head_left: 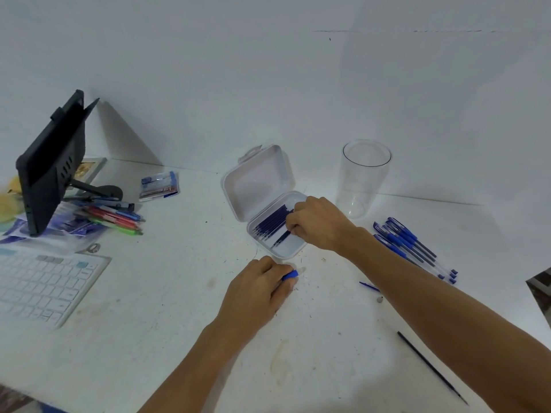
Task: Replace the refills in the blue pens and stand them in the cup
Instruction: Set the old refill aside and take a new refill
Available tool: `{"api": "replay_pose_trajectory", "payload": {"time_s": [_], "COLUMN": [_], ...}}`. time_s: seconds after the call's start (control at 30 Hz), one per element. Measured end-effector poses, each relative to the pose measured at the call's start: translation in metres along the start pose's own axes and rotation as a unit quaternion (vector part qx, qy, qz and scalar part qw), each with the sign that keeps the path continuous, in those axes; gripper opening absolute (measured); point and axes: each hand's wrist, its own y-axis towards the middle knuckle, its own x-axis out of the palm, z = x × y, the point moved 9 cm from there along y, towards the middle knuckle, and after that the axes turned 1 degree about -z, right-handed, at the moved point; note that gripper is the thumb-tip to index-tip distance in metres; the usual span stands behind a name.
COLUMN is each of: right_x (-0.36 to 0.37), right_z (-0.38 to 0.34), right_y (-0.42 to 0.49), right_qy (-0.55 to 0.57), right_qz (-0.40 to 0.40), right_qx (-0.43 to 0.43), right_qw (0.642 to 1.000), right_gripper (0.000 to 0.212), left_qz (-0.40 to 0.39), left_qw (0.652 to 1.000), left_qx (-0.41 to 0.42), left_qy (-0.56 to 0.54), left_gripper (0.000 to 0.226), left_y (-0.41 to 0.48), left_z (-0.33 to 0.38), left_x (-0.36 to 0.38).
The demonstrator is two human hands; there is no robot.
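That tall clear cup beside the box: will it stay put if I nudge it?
Probably not firmly. The cup is tall, empty and narrows toward its base, so it likely tips easily. It looks like thin clear plastic, so it is probably light and apt to slide on the table.

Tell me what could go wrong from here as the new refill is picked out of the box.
The right hand pinches one refill in the box, close against the others; several may lift out together.
A small loose part lies by the blue cap beside the right forearm; a sweep could flick it away.
The loose refill on the table might be put back into the pen the left hand grips.
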Motion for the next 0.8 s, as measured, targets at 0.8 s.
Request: {"api": "replay_pose_trajectory", "payload": {"time_s": [0.8], "right_x": [-0.008], "right_z": [0.011], "right_y": [-0.024], "right_qy": [0.06], "right_qz": [0.092], "right_qx": [0.03], "right_qw": [0.994], "right_gripper": [0.019], "left_qz": [-0.021], "left_qw": [0.999], "left_qx": [0.02], "left_qy": [-0.016], "left_gripper": [0.036], "left_y": [0.006], "left_z": [0.007], "left_x": [0.006]}}
